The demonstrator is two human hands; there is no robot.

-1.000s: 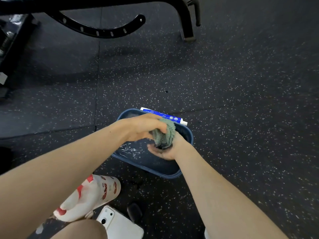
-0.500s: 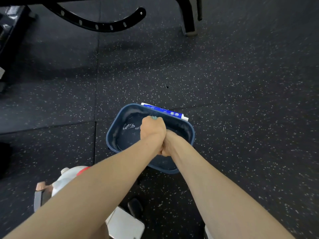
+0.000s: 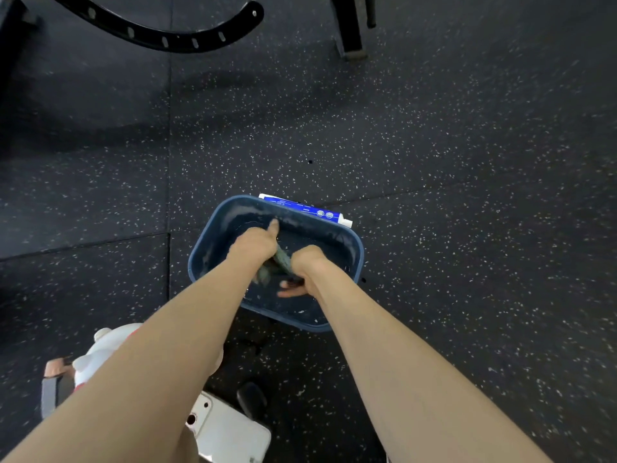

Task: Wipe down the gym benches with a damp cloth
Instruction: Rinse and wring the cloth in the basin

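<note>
Blue basin (image 3: 320, 227) sits on the speckled rubber floor (image 3: 467, 162), with water in the bottom and wet streaks up its far wall. Both forearms reach down into it.

Cloth (image 3: 283, 260): grey-green, bunched into a short twisted rope and held above the water, inside the basin rim. It runs between the two hands.

Left hand (image 3: 255, 248): curled round the lower-left end of the cloth, with one digit sticking out straight toward the far wall. Right hand (image 3: 309, 264): wrist bent over, gripping the other end. Its fingers (image 3: 290, 290) show below, blurred, so I cannot tell exactly how they wrap.

Reading: opposed grips on a twisted cloth look like wringing, done over the basin so the run-off falls back in rather than onto the mat. The aim is a cloth that is damp, not dripping.

A blue-and-white tube (image 3: 300, 208) lies on the floor against the far rim of the basin, probably cleaner kept within reach. The black bench frame (image 3: 187, 41), a curved bar with slots, crosses the far edge of view. No pad surface shows, and wiping looks not yet begun.

White phone (image 3: 233, 432) and a white-and-red object (image 3: 107, 345) lie on the floor at the near edge, close enough to catch splashes.
</note>
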